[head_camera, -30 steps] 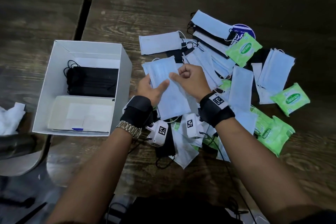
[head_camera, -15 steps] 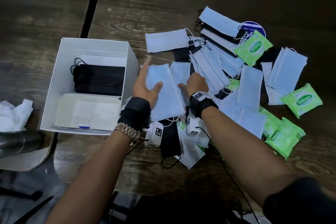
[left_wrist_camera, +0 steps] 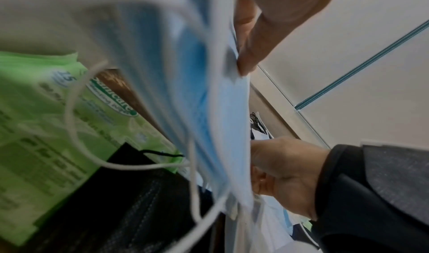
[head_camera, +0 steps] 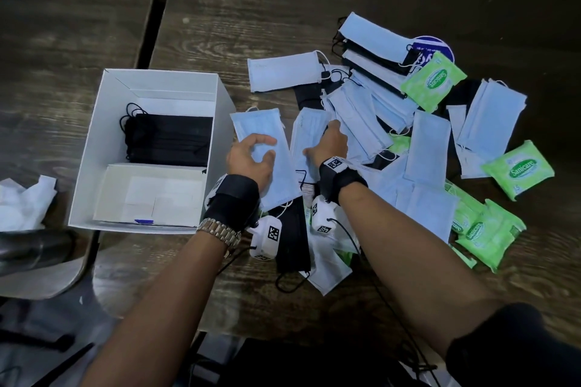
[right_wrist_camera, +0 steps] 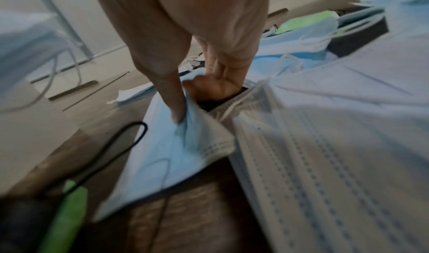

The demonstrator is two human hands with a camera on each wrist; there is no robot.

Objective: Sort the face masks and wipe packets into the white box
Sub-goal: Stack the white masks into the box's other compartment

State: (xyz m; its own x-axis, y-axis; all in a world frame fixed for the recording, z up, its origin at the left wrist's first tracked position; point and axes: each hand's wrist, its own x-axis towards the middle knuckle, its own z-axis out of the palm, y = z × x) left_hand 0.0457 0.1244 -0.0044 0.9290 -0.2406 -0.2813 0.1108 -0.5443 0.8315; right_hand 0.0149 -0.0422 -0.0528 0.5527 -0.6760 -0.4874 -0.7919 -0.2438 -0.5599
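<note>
Head view: your left hand (head_camera: 250, 158) grips a blue mask (head_camera: 262, 132) beside the white box (head_camera: 94, 148); your right hand (head_camera: 330, 143) pinches another mask (right_wrist_camera: 176, 146) on the bench (head_camera: 251, 9).

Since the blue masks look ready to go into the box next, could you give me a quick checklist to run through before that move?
1. Left hand holds a blue mask stack: ok; the thumb pinches it in the left wrist view.
2. Right hand has hold of a second blue mask: ok, thumb and fingers pinch it.
3. Ear loops free of the pile: cannot tell; white loops dangle.
4. White box open and beside the left hand: ok.
5. Room in the box: cannot tell; black masks fill the middle, a white insert the near part.
6. Wipe packets sorted: not ok, all on the table.
</note>
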